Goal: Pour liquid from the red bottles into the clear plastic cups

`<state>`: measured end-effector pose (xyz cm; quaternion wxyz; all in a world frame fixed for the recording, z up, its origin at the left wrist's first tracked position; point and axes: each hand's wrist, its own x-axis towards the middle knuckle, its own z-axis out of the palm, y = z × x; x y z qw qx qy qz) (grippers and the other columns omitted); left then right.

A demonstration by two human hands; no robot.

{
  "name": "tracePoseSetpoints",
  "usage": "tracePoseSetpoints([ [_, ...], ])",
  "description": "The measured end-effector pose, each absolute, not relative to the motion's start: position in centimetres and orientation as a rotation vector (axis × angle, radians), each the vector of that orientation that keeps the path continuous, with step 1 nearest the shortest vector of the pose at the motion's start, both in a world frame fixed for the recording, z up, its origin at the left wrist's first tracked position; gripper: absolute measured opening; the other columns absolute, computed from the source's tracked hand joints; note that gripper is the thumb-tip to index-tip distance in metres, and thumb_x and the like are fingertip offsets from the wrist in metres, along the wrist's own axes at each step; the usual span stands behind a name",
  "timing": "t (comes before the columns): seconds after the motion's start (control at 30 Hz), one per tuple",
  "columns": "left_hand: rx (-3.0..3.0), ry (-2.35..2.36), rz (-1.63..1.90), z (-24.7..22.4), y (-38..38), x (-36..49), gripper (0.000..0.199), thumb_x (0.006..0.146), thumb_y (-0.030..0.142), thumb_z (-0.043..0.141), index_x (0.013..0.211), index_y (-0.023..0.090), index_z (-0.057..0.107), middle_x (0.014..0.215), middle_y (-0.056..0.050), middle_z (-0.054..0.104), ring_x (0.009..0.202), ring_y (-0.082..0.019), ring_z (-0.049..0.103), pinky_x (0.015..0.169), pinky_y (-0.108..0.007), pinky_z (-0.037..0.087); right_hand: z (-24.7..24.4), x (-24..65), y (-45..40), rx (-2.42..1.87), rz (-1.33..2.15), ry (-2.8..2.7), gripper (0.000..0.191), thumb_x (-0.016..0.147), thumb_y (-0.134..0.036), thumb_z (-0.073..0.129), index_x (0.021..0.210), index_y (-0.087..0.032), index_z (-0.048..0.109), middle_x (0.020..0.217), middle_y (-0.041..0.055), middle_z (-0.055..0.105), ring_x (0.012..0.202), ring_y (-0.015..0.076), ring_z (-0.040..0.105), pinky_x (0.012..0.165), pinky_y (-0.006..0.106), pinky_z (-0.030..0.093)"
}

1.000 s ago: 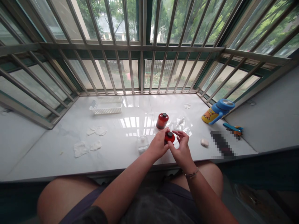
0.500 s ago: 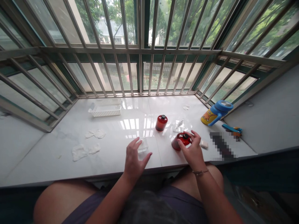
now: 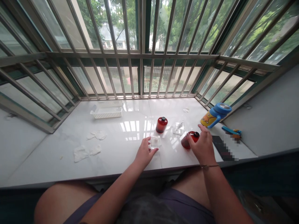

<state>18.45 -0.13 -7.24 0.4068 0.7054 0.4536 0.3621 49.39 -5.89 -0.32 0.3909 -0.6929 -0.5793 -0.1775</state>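
My left hand (image 3: 146, 151) has its thumb and fingers around the sides of a small clear square box (image 3: 155, 142) on the white ledge. Something pale and small shows inside the box. On the right, my right hand (image 3: 203, 144) has its thumb and fingers around a dark red translucent bottle (image 3: 189, 140) with a black cap. This bottle stands on the ledge, partly covered by the hand. A second red bottle (image 3: 161, 125) stands upright farther back, between my hands. Another clear square piece (image 3: 179, 127) lies to its right.
A white perforated basket (image 3: 107, 113) sits at the back left. Crumpled white tissues (image 3: 80, 153) lie on the left. A blue and yellow cup (image 3: 215, 115), a blue and orange tool (image 3: 231, 130) and a dark flat object (image 3: 220, 147) are at right. Window bars (image 3: 140, 56) enclose the ledge (image 3: 116, 155).
My left hand has moved right and closed around the clear box, which has shifted right. My right hand and its bottle have also moved right. A small whitish block there is now hidden.
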Motion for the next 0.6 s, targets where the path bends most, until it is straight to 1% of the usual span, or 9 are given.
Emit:
tracePoseSetpoints([
  [0.07, 1.761, 1.094, 0.858, -6.7, 0.2, 19.6, 0.061, 0.094, 0.041, 0.078, 0.145, 0.025, 0.049, 0.147, -0.016, 0.058, 0.128, -0.033, 0.065, 0.088, -0.045, 0.067, 0.9, 49.0, -5.2, -1.696, -0.505, -1.555, 0.058, 0.104, -0.044, 0.061, 0.151, -0.013, 0.049, 0.149, 0.0228, 0.058, 0.145, 0.0371, 0.051, 0.124, 0.057, 0.04],
  [0.17, 1.769, 1.081, 0.899, -5.5, 1.4, 20.7, 0.052, 0.104, 0.048, 0.063, 0.147, 0.022, 0.049, 0.151, -0.019, 0.057, 0.135, -0.035, 0.064, 0.095, -0.049, 0.065, 3.0, 48.7, -3.6, -1.717, -0.493, -1.722, 0.042, 0.107, -0.038, 0.055, 0.141, -0.014, 0.059, 0.136, 0.0195, 0.067, 0.133, 0.034, 0.058, 0.119, 0.051, 0.044],
  [0.2, 1.788, 1.077, 0.927, -5.1, 2.1, 21.0, 0.05, 0.106, 0.049, 0.059, 0.147, 0.022, 0.049, 0.151, -0.019, 0.058, 0.136, -0.035, 0.063, 0.099, -0.05, 0.063, 3.7, 48.6, -3.0, -1.779, -0.476, -1.782, 0.039, 0.108, -0.037, 0.053, 0.138, -0.014, 0.061, 0.132, 0.0189, 0.069, 0.129, 0.0336, 0.06, 0.116, 0.05, 0.044],
  [0.27, 1.834, 1.075, 0.958, -4.1, 4.0, 21.7, 0.053, 0.106, 0.051, 0.059, 0.149, 0.021, 0.048, 0.153, -0.02, 0.057, 0.141, -0.035, 0.059, 0.108, -0.053, 0.058, 5.1, 48.5, -1.6, -2.004, -0.438, -1.887, 0.038, 0.109, -0.035, 0.05, 0.139, -0.015, 0.062, 0.129, 0.0186, 0.071, 0.126, 0.0339, 0.059, 0.11, 0.047, 0.044],
  [0.33, 1.878, 1.097, 0.941, -3.1, 6.3, 22.7, 0.066, 0.101, 0.053, 0.068, 0.153, 0.021, 0.045, 0.158, -0.02, 0.054, 0.148, -0.037, 0.053, 0.117, -0.055, 0.051, 6.1, 48.5, 0.1, -2.273, -0.404, -1.946, 0.04, 0.109, -0.036, 0.049, 0.142, -0.016, 0.061, 0.127, 0.0189, 0.072, 0.127, 0.0355, 0.057, 0.105, 0.047, 0.043],
  [0.37, 1.892, 1.112, 0.922, -2.6, 7.5, 23.4, 0.075, 0.096, 0.054, 0.074, 0.155, 0.021, 0.043, 0.16, -0.02, 0.052, 0.151, -0.038, 0.05, 0.121, -0.056, 0.047, 6.4, 48.4, 0.9, -2.355, -0.385, -1.955, 0.039, 0.108, -0.036, 0.051, 0.139, -0.016, 0.062, 0.123, 0.0195, 0.073, 0.125, 0.0367, 0.057, 0.102, 0.048, 0.043],
  [0.47, 1.907, 1.096, 0.86, -1.7, 10.6, 25.7, 0.099, 0.081, 0.052, 0.091, 0.159, 0.019, 0.04, 0.168, -0.022, 0.043, 0.157, -0.042, 0.04, 0.128, -0.057, 0.037, 6.7, 48.4, 3.4, -2.481, -0.321, -1.966, 0.031, 0.105, -0.036, 0.058, 0.12, -0.013, 0.071, 0.108, 0.0211, 0.076, 0.12, 0.0386, 0.06, 0.096, 0.048, 0.042],
  [0.53, 1.898, 1.038, 0.819, -1.4, 12.0, 26.9, 0.101, 0.075, 0.048, 0.096, 0.156, 0.019, 0.044, 0.165, -0.022, 0.047, 0.153, -0.042, 0.045, 0.126, -0.055, 0.039, 6.6, 48.4, 4.7, -2.541, -0.26, -1.98, 0.025, 0.102, -0.032, 0.061, 0.11, -0.012, 0.074, 0.101, 0.021, 0.077, 0.114, 0.0361, 0.064, 0.094, 0.046, 0.042],
  [0.6, 1.884, 1.0, 0.796, -1.3, 12.6, 27.3, 0.091, 0.075, 0.042, 0.096, 0.15, 0.02, 0.05, 0.154, -0.02, 0.06, 0.141, -0.039, 0.059, 0.119, -0.052, 0.047, 6.4, 48.5, 5.6, -2.586, -0.194, -1.995, 0.021, 0.101, -0.028, 0.062, 0.105, -0.012, 0.075, 0.096, 0.0203, 0.077, 0.105, 0.0316, 0.068, 0.092, 0.044, 0.041],
])
